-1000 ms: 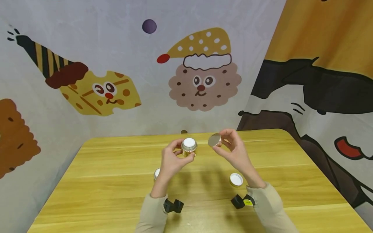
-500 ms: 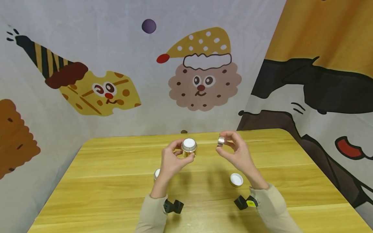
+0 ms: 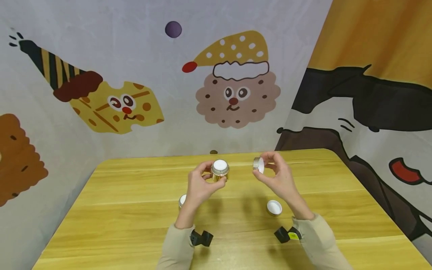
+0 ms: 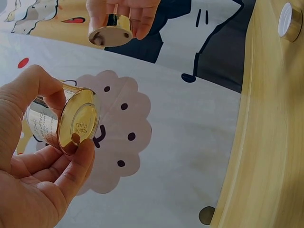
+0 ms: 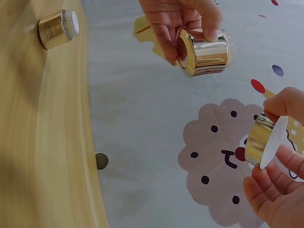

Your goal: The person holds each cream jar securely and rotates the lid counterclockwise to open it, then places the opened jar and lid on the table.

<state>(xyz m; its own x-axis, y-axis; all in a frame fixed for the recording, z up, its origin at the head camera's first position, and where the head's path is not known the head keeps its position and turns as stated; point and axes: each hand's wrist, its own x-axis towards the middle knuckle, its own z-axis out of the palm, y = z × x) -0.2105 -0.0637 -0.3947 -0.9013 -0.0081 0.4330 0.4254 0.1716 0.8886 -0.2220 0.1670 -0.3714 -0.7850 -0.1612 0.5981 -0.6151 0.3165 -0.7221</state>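
Note:
My left hand [image 3: 202, 185] grips a gold cosmetic jar [image 5: 211, 53] above the table, its white top facing up in the head view. Printed characters show on the jar's gold base in the left wrist view. To the right, apart from the jar, my right hand [image 3: 278, 176] pinches a gold jar lid [image 5: 260, 140] by its rim between thumb and fingers. The lid stands on edge, its white inner side turned to the right in the head view. Its shiny gold top [image 4: 111, 36] shows in the left wrist view.
A second gold jar [image 5: 54, 29] with a white top stands on the wooden table [image 3: 135, 225], partly hidden behind my left wrist in the head view. Another lid [image 3: 274, 207] lies white side up near my right forearm. A cartoon-printed cloth [image 3: 175, 135] hangs behind the table.
My right hand has turned the lid from showing its gold top to showing its white inside, and has shifted slightly right. My left hand keeps the jar almost still.

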